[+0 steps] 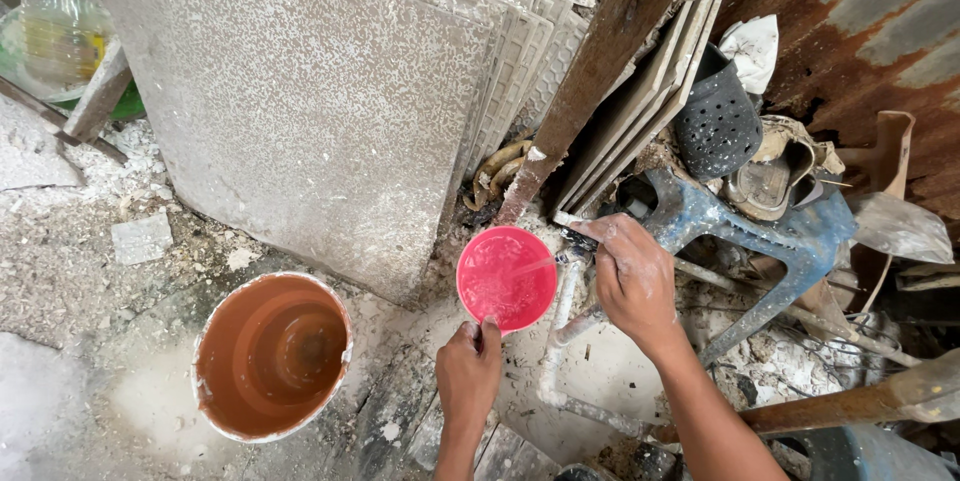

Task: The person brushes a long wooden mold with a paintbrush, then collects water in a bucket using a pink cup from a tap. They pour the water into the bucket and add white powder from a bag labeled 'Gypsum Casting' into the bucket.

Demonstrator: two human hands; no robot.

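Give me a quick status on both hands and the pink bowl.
Left hand pinching near rim of pink bowl. Right hand on tap, thin stream of water into bowl. Orange bucket to the left, apart.

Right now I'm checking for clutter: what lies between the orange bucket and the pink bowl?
In the head view, only bare, dusty ground separates the orange bucket from the pink bowl. The left hand grips the bowl's near rim, just beside that gap.

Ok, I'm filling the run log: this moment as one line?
left hand: holds pink bowl rim | right hand: on tap | water runs into bowl | orange bucket: left, apart
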